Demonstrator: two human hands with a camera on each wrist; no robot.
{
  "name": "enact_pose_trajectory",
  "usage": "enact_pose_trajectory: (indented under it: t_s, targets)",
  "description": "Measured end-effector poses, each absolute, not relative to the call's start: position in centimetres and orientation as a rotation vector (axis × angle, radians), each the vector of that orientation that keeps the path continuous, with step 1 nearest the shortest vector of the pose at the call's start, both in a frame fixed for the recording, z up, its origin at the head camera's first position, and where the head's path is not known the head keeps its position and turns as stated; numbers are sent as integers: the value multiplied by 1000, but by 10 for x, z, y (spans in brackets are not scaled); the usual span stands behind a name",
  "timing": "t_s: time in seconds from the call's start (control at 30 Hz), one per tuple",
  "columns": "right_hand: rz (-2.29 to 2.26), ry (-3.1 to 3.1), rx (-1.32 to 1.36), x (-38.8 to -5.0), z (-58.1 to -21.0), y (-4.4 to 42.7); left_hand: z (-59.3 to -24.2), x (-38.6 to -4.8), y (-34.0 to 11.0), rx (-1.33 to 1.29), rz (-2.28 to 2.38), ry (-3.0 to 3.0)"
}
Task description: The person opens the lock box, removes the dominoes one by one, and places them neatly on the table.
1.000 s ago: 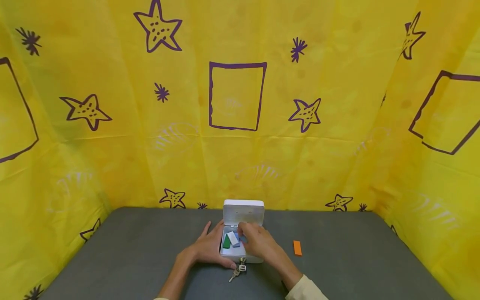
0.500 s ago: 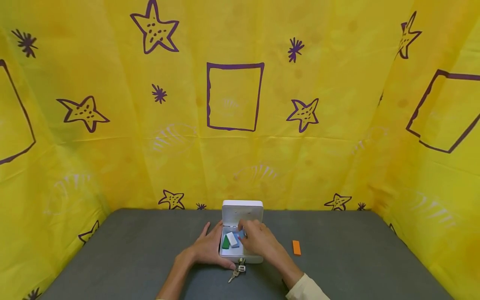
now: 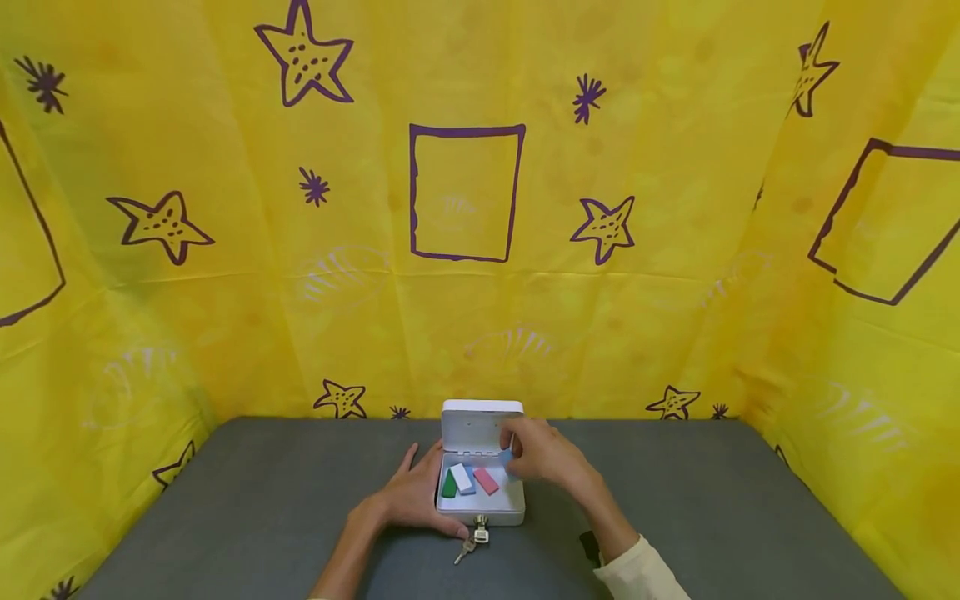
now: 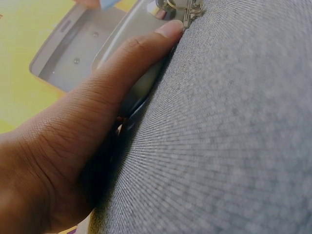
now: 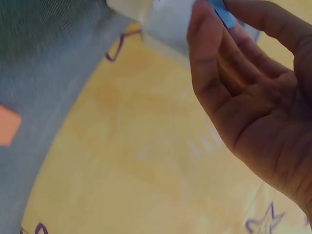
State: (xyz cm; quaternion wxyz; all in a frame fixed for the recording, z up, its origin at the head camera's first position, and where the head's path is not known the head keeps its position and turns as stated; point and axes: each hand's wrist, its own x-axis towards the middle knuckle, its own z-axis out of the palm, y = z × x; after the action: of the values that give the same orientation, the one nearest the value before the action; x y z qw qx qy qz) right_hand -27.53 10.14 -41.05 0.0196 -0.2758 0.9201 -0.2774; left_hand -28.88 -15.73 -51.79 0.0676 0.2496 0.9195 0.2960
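A small white metal cash box stands on the grey table with its lid raised. Inside lie a green block, a white block overlapping a blue one, and a pink block. My left hand rests against the box's left side, its thumb lying along the front face in the left wrist view. Above the box's back right part, my right hand pinches another light-blue block between thumb and fingers. Only part of that block shows.
From the box's front lock hangs a key ring with keys. An orange block lies on the table to the right, covered by my right forearm in the head view. A yellow patterned cloth encloses the table's back and sides.
My right hand has lifted out of the box, up and to the right, holding the light-blue block. The pink block has come into view. My left hand keeps its place.
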Motion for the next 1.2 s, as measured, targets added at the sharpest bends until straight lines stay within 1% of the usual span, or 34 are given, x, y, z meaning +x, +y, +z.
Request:
enact_pose_trajectory:
  t_s: [0.23, 0.47, 0.73, 0.83, 1.03, 1.2]
  targets:
    - [-894, 2798, -784, -278, -390, 134, -520, -291, -158, 723, 885, 2746]
    - [-925, 2769, -729, -284, -386, 164, -519, -289, -158, 700, 867, 2742]
    - [-1001, 2693, -631, -289, -392, 196, -521, -289, -158, 707, 883, 2743]
    - [-996, 2676, -558, -291, -396, 205, -521, -289, -158, 711, 886, 2744]
    - [-810, 2702, -352, -292, -405, 215, -521, -290, -158, 711, 888, 2745]
    - [-679, 2641, -256, -292, -415, 217, -520, -289, -158, 710, 883, 2748]
